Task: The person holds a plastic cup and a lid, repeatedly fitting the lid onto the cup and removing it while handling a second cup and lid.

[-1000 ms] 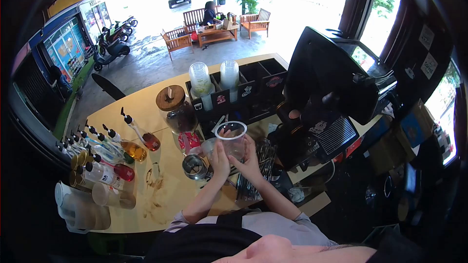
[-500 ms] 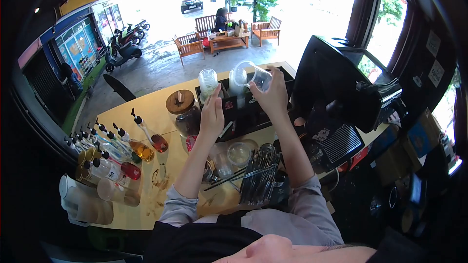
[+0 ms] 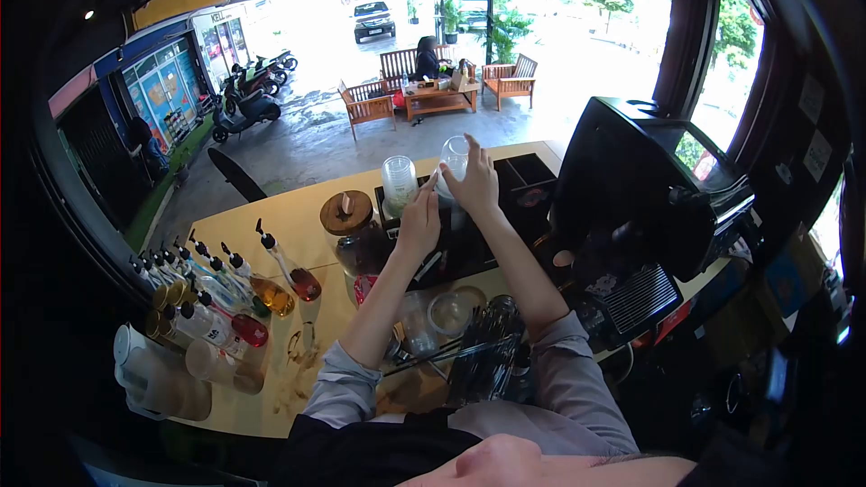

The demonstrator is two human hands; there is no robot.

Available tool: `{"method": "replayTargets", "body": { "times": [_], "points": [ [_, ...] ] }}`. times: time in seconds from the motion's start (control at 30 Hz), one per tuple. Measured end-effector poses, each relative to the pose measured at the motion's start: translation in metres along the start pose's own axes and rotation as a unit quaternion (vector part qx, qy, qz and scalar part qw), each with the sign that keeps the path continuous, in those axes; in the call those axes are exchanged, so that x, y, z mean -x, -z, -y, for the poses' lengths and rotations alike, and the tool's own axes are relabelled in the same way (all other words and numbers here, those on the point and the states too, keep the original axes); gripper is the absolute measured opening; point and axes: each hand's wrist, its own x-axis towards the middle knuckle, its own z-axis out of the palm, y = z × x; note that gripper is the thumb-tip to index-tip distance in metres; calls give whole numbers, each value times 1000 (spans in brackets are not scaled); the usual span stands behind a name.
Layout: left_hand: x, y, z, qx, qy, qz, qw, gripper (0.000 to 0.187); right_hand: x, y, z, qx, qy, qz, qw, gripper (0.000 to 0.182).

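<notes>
My right hand (image 3: 474, 182) is wrapped round the upper part of a stack of clear plastic cups (image 3: 456, 150), thumb on its near left side and fingers behind and to the right. My left hand (image 3: 421, 224) has its fingers stretched upward, fingertips right at the lower left side of that stack, with nothing in its palm. Just left of it stands a second stack of clear cups (image 3: 399, 179). Both stacks rise from a black organizer (image 3: 519, 182) with compartments. A glass jar with a wooden lid (image 3: 346, 213) sits to the left of my left hand.
Several pump bottles (image 3: 280, 293) line the counter's left side, near a white-lidded pitcher (image 3: 149, 356). Below my forearms lie wrapped straws (image 3: 487, 352) and clear containers (image 3: 449, 313). A large black machine (image 3: 622, 189) stands right. Beyond the counter, a person (image 3: 428, 56) sits among wooden furniture.
The clear cup that my right hand held tilted beside the stack is now upright at the stack. My right hand has moved left, closer to my left hand. The camera view has shifted slightly.
</notes>
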Motion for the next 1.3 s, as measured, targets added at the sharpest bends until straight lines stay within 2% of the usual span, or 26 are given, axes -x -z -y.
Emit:
{"method": "replayTargets", "body": {
  "times": [0.1, 0.17, 0.27, 0.37, 0.47, 0.6, 0.67, 0.77, 0.8, 0.83, 0.9, 0.93, 1.0, 1.17, 1.3],
  "points": [
    [3, -2, 1, 3, 9, 6, 1000, 46, 6, -6, -1, 14, -15, 18, 1000, 78],
    [5, 2, -9, 21, 32, 25, 999, 45, 8, -9, -4, 57, -35, 86, 994, 79],
    [7, 0, -4, 19, 22, 18, 999, 45, 14, -13, -6, 92, -70, 124, 986, 80],
    [11, 1, -3, 9, 34, 15, 999, 45, 26, -19, -13, 94, -53, 89, 990, 81],
    [17, 0, -1, 7, 62, 28, 998, 45, 26, -22, -16, 104, -56, 97, 988, 82],
    [25, -1, 6, -2, 43, 10, 999, 44, 24, -15, -10, 113, -53, 99, 987, 83],
    [32, 2, 3, -23, 23, 0, 999, 45, 20, -10, -7, 93, -90, 166, 978, 84],
    [41, 5, -2, -18, 31, -2, 999, 45, 21, -17, -19, 106, -58, 144, 982, 87],
    [45, 8, -7, -26, 32, -2, 999, 45, 20, -3, -9, 104, -92, 193, 971, 87],
    [48, 9, -10, -24, 33, 0, 999, 45, 24, 1, -5, 106, -94, 194, 971, 87],
    [57, 11, -16, -58, 11, -21, 998, 44, 41, 10, 3, 96, -66, 130, 985, 84],
    [62, 12, -19, -55, 12, -21, 998, 44, 51, 16, 8, 98, -69, 132, 984, 84],
    [72, 13, -22, -41, 14, -15, 999, 44, 72, 30, 16, 24, -24, 89, 995, 80],
    [108, 18, -32, -2, 41, 20, 999, 44, 138, 60, 23, -10, -38, 106, 994, 80],
    [150, 14, -31, 19, 61, 50, 997, 44, 202, 64, 11, 1, -73, 187, 980, 88]
  ]
}}
